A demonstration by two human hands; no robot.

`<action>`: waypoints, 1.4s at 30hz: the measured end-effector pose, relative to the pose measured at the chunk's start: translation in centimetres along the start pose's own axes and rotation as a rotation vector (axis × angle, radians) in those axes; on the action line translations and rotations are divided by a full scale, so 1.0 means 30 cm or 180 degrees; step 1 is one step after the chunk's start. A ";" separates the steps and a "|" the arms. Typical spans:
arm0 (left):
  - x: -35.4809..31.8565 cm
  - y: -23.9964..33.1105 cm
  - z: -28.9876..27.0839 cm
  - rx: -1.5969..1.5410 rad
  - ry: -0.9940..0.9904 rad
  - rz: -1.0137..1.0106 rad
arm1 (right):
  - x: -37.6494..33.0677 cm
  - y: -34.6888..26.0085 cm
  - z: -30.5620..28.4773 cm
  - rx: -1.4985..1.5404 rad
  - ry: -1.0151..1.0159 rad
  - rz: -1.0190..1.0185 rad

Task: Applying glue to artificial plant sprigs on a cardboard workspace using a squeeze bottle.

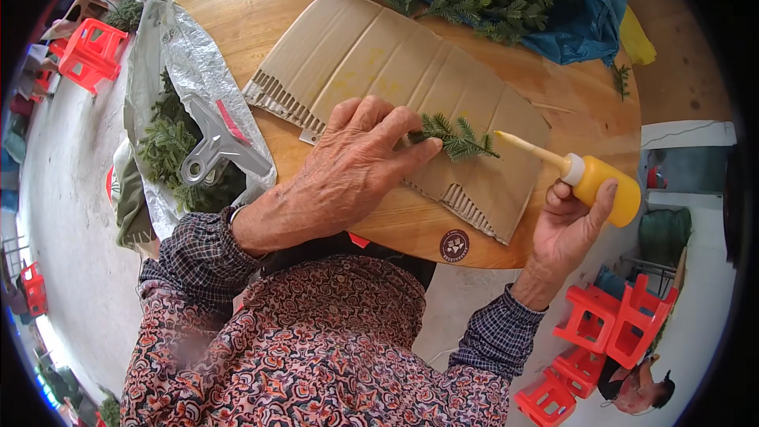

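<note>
Between the fingers of my left hand (340,166) is a small green artificial fir sprig (457,139), held low over the cardboard sheet (443,71). My right hand (571,228) grips a yellow squeeze bottle (607,190) with a white collar and a long pale nozzle. The bottle lies tilted in that hand, its nozzle pointing left, close to the sprig's tip. Whether the nozzle touches the sprig I cannot tell. Torn, corrugated edges show on the cardboard, along with faint yellow smears.
A blue bag (589,12) at the far side of the wooden table (213,12) holds many green sprigs (482,0). At the left, a silvery bag (198,47) contains more greenery, with a grey three-armed bracket (217,141) there. Red stools (589,316) stand at the right; a person (632,387) is beyond.
</note>
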State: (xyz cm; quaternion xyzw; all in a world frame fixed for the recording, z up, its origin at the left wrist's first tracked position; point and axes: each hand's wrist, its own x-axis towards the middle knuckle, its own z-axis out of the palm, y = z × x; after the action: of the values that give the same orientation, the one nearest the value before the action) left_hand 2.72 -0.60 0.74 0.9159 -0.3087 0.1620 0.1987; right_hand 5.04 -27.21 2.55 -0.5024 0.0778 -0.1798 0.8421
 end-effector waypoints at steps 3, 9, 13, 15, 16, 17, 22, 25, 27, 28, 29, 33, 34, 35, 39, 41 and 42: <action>0.004 0.018 0.000 0.0026 0.0151 -0.0122 | -0.034 0.005 -0.008 -0.0046 0.0081 0.0039; 0.008 0.053 0.018 0.0095 -0.0023 -0.0130 | -0.099 0.027 -0.030 0.0150 0.0004 0.0009; 0.014 0.053 0.041 -0.0094 0.0254 -0.0151 | -0.135 0.054 -0.032 0.0196 0.0160 -0.0228; 0.018 0.056 0.050 -0.0167 0.0340 -0.0156 | -0.149 0.058 -0.031 0.0193 0.0229 -0.0308; 0.020 0.058 0.053 -0.0070 0.0318 -0.0129 | -0.154 0.059 -0.030 0.0198 0.0257 -0.0321; 0.021 0.061 0.055 0.0029 0.0298 -0.0103 | -0.158 0.060 -0.028 0.0203 0.0282 -0.0334; 0.025 0.063 0.049 0.0152 0.0232 -0.0096 | -0.159 0.052 -0.021 0.0163 0.0315 -0.0375; 0.025 0.060 0.047 0.0079 0.0199 -0.0136 | -0.158 0.043 -0.017 0.0116 0.0304 -0.0388; 0.026 0.056 0.046 0.0092 0.0179 -0.0099 | -0.149 0.036 -0.015 0.0183 0.0361 -0.0408; 0.026 0.054 0.045 0.0100 0.0171 -0.0080 | -0.144 0.035 -0.013 0.0219 0.0387 -0.0419; 0.025 0.052 0.043 0.0107 0.0162 -0.0059 | -0.140 0.036 -0.011 0.0258 0.0425 -0.0420; 0.023 0.050 0.042 0.0080 0.0149 -0.0067 | -0.123 0.044 -0.008 0.0070 0.0153 -0.0330; 0.021 0.050 0.042 0.0075 0.0147 -0.0076 | -0.121 0.044 -0.010 0.0017 0.0109 -0.0250; 0.020 0.049 0.043 0.0076 0.0150 -0.0079 | -0.119 0.043 -0.012 0.0009 0.0055 -0.0292; 0.017 0.047 0.048 0.0014 0.0175 -0.0071 | -0.114 0.035 -0.028 -0.0141 0.0074 -0.0225; 0.015 0.047 0.048 0.0006 0.0161 -0.0074 | -0.109 0.031 -0.036 -0.0140 0.0110 -0.0252; 0.013 0.047 0.047 0.0011 0.0142 -0.0086 | -0.107 0.029 -0.040 -0.0109 0.0146 -0.0232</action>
State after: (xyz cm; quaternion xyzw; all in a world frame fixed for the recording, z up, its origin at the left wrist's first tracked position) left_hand 2.38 -2.48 0.05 0.9165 -0.2916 0.1802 0.2061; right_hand 1.90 -26.59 1.03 -0.5149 0.0818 -0.2205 0.8243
